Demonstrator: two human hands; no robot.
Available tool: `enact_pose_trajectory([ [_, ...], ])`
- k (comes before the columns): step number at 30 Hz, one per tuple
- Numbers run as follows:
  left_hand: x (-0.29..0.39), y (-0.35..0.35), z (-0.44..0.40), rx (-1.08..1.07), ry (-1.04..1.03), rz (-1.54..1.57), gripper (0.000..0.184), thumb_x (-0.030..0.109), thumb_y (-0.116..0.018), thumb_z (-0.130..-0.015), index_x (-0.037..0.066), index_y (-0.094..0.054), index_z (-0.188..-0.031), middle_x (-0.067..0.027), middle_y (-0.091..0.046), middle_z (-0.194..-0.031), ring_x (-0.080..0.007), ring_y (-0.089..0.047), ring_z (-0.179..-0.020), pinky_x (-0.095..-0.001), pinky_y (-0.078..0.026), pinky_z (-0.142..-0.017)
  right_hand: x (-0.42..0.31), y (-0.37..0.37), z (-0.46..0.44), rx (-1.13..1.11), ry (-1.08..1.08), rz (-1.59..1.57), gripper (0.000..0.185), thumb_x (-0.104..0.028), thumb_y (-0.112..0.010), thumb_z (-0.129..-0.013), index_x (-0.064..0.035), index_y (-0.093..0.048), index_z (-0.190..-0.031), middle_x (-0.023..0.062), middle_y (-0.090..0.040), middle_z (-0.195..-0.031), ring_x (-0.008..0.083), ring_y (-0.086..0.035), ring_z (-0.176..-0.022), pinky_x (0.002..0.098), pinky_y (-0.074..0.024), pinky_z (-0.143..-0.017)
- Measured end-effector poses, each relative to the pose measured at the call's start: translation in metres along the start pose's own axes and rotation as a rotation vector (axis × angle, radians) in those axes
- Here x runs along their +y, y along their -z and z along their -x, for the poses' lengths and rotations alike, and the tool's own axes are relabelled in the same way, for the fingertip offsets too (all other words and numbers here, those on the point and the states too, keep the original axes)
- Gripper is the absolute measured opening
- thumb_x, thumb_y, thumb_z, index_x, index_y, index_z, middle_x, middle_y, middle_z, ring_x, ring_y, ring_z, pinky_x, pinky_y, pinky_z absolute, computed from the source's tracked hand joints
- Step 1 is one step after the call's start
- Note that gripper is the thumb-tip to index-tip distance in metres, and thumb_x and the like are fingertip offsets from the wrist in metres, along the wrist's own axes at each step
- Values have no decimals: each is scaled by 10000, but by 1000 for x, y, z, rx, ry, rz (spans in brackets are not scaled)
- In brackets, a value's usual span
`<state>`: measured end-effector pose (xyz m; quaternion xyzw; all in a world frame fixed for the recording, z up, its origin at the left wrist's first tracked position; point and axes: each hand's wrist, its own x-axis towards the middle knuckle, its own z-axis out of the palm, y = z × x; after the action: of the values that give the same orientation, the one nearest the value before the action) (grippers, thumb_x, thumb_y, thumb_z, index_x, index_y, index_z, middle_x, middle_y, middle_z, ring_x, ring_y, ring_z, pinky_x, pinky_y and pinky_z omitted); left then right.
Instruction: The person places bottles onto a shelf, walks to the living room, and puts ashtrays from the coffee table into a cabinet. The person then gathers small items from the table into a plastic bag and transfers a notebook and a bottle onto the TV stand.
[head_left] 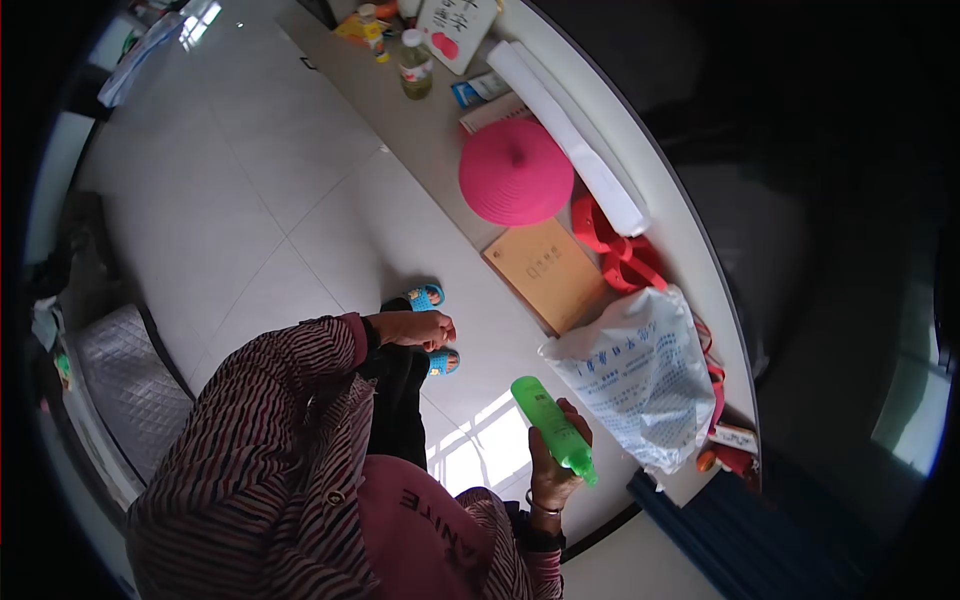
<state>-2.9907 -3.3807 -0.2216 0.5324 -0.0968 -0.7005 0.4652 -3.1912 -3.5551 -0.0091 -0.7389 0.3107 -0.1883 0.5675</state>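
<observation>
A bright green plastic bottle point(545, 425) with a narrow, pointed top is gripped in my right hand point(556, 462), low in the view. The bottle is tilted, its pointed top towards the lower right. My left hand point(432, 328) hangs above my feet with its fingers curled in, and nothing shows in it. Just beyond the bottle, a white plastic bag point(645, 375) with blue print lies on the shelf top point(470, 200). A brown paper booklet or folder point(548, 268) sits beside the bag.
On the shelf top are a pink hat point(516, 172), a white roll point(570, 140), red straps point(620, 255) and an oil-like bottle point(416, 68). A grey quilted pad point(135, 385) is at the left. Pale tiles point(260, 190) cover the floor. Blue pleated fabric point(720, 530) hangs at lower right.
</observation>
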Motion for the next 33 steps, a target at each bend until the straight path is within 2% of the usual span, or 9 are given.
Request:
enact_pose_trajectory([
  [3,1,18,41,99,-111,37,240,-29,-476,-761,-42,-523,-996,-67,-526,-832,-193,-572,-818,-276,-466,-691,5,-43,-33,-76,19,-70,501,31,-733,-652,-3,-512,-1101,185,-546,-1160,292,-548,-1049,395,-477,-885],
  [8,-2,85,79,233,-293,423,138,-8,-554,-797,-19,-525,-931,-105,-567,-878,-234,-626,-796,-334,-531,-687,37,-149,-85,-155,95,3,453,50,-727,-665,-43,-538,-1066,132,-539,-1149,220,-506,-1111,343,-425,-934],
  [13,30,118,116,340,-421,562,107,42,-560,-828,15,-534,-929,-89,-591,-801,-186,-618,-714,-277,-500,-585,48,-229,-137,-153,-29,-53,467,-5,-776,-630,14,-553,-1040,69,-575,-983,166,-559,-877,308,-479,-785],
  [15,42,130,128,347,-510,648,92,65,-521,-873,28,-536,-956,-79,-594,-796,-162,-607,-701,-265,-485,-571,54,-256,-170,-151,113,112,382,-71,-781,-645,20,-593,-964,59,-604,-868,145,-577,-794,299,-480,-738],
  [19,55,157,140,391,-678,756,231,46,-506,-877,-2,-514,-1103,-100,-573,-975,-181,-607,-835,-283,-499,-750,93,-310,-257,-223,337,493,442,-140,-807,-633,10,-590,-987,128,-644,-921,219,-623,-824,333,-497,-737],
  [20,56,163,144,356,-738,756,336,7,-529,-861,-10,-476,-1193,-106,-546,-1068,-204,-592,-959,-302,-474,-870,100,-329,-273,-166,144,70,425,-128,-806,-623,-5,-596,-972,106,-649,-889,197,-621,-786,321,-499,-712],
  [21,58,166,146,366,-716,775,336,7,-529,-861,-10,-476,-1193,-106,-546,-1068,-204,-592,-959,-302,-474,-870,100,-341,-291,-158,285,257,413,-115,-806,-613,-18,-599,-956,79,-648,-840,187,-617,-751,316,-500,-690],
  [28,46,176,143,512,-652,756,368,-41,-533,-851,-24,-460,-1212,-129,-534,-1112,-212,-551,-1050,-307,-462,-940,126,-402,-375,-177,-168,90,387,-60,-781,-622,-16,-594,-957,89,-624,-850,180,-617,-660,287,-541,-497],
  [33,31,176,140,431,-647,954,346,43,-534,-884,-35,-464,-1214,-158,-577,-1087,-235,-590,-1023,-304,-486,-916,194,-415,-440,-140,172,213,452,-98,-803,-576,-11,-598,-970,86,-633,-747,154,-595,-541,283,-480,-456],
])
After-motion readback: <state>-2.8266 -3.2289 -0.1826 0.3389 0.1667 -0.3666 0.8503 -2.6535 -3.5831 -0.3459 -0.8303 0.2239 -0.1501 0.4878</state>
